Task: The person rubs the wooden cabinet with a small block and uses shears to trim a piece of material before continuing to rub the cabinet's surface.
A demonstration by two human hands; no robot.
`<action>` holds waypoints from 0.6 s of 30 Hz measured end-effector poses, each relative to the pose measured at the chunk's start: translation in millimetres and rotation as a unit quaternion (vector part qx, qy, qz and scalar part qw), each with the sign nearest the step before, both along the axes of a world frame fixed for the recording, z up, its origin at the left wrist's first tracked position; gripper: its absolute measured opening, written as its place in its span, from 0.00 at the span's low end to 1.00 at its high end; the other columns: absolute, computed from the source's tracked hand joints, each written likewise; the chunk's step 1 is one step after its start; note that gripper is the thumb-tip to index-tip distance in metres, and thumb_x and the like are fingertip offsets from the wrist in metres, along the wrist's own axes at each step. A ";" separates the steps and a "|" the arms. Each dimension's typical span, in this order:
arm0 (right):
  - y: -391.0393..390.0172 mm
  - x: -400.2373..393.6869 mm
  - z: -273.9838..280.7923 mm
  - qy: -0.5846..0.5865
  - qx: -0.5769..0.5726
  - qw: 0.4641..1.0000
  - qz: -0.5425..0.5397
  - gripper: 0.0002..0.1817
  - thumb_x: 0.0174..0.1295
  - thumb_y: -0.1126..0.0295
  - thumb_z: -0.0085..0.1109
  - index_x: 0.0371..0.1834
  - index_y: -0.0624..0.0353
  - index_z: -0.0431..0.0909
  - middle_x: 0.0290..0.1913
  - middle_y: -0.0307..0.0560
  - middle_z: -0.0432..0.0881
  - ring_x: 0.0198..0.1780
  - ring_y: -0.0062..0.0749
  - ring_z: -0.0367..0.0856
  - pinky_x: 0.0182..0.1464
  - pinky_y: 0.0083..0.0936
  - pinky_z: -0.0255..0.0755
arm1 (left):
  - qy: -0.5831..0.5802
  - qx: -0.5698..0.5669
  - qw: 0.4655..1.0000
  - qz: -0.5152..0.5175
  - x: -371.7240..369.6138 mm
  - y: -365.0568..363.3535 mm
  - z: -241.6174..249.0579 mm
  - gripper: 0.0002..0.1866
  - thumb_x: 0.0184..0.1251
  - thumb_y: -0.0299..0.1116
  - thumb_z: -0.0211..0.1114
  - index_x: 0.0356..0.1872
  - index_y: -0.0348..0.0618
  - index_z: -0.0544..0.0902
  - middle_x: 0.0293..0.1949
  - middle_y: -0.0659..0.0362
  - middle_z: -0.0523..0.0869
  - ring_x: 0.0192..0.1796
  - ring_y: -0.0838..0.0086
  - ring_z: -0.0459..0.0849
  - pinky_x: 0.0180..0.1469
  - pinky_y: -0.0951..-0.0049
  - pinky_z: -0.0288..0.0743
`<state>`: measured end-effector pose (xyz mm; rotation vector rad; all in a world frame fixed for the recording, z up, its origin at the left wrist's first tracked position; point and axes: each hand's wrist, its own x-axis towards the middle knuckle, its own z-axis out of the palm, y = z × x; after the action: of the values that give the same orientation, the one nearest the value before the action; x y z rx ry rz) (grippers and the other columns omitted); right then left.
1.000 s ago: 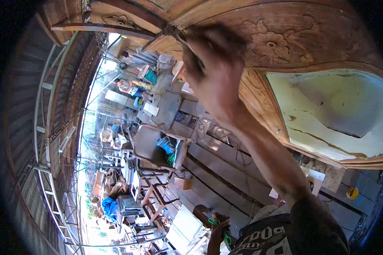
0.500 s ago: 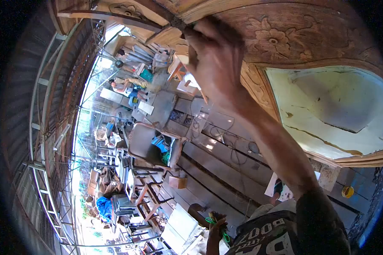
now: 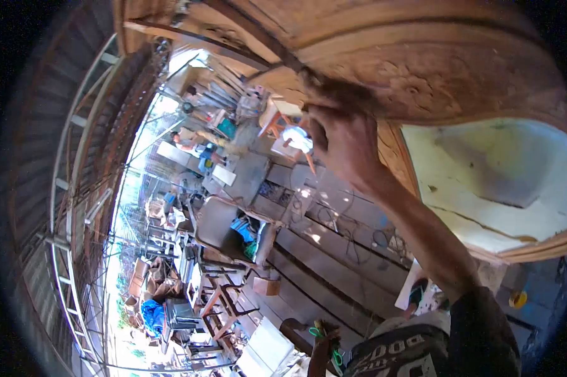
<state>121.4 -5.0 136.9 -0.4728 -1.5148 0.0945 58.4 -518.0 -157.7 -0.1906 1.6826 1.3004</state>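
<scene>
My right hand [image 3: 346,141] reaches up to the underside of a carved wooden panel [image 3: 415,81], its fingers closed against a dark, blurred patch at the wood; what they hold is hidden. Right of that hand, a pale, stained panel [image 3: 497,169] sits within the carved wooden frame. Low in the view, my left hand [image 3: 321,353] is closed round a dark, frayed bundle [image 3: 327,331] with green string [image 3: 337,358] looped about it.
Below stand an upholstered chair [image 3: 217,220] with blue cloth on it, a wooden block [image 3: 266,286] and wooden frames [image 3: 217,308]. Cables cross the slatted floor, where a yellow roll [image 3: 517,299] lies. A person [image 3: 186,138] is farther off, at the upper left.
My right hand has moved down and to the right in the view, along the carved wood. The whole scene has shifted slightly. My left hand still holds the bundle.
</scene>
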 end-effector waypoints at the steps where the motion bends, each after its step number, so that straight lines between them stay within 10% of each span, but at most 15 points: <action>1: -10.1 -1.5 -20.2 -0.061 -0.094 0.993 0.039 0.13 0.45 0.76 0.66 0.37 0.60 0.82 0.40 0.49 0.82 0.39 0.46 0.81 0.41 0.44 0.75 | 0.014 0.033 0.998 0.054 17.6 21.0 30.8 0.13 0.58 0.32 0.73 0.43 0.43 0.83 0.36 0.62 0.85 0.34 0.75 0.84 0.33 0.73 0.77; 4: -13.0 -10.4 -50.7 -0.084 -0.180 0.974 0.107 0.11 0.48 0.75 0.66 0.36 0.58 0.81 0.36 0.50 0.81 0.36 0.48 0.81 0.38 0.43 0.76 | 0.050 0.010 0.998 0.038 14.5 15.6 18.1 0.17 0.56 0.33 0.74 0.46 0.43 0.83 0.36 0.62 0.85 0.35 0.75 0.84 0.36 0.73 0.78; 8: 13.3 -19.1 -10.8 0.188 -0.058 0.980 0.027 0.08 0.54 0.78 0.65 0.38 0.58 0.83 0.38 0.48 0.81 0.38 0.44 0.81 0.38 0.35 0.76 | 0.054 -0.038 0.998 0.012 11.9 0.0 13.1 0.22 0.53 0.37 0.76 0.50 0.44 0.83 0.39 0.62 0.86 0.36 0.73 0.84 0.36 0.73 0.77; 18: 3.5 -14.1 -1.4 0.132 -0.129 0.982 0.036 0.12 0.47 0.80 0.64 0.37 0.59 0.83 0.36 0.45 0.80 0.38 0.42 0.82 0.38 0.35 0.76 | 0.076 -0.016 0.997 0.027 9.7 8.5 16.2 0.22 0.55 0.37 0.75 0.52 0.43 0.83 0.39 0.61 0.85 0.36 0.73 0.84 0.35 0.73 0.77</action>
<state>107.3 -1.5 135.6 -0.5883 -1.2625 0.3993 68.1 -509.5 -141.4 -0.1614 1.8387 1.3570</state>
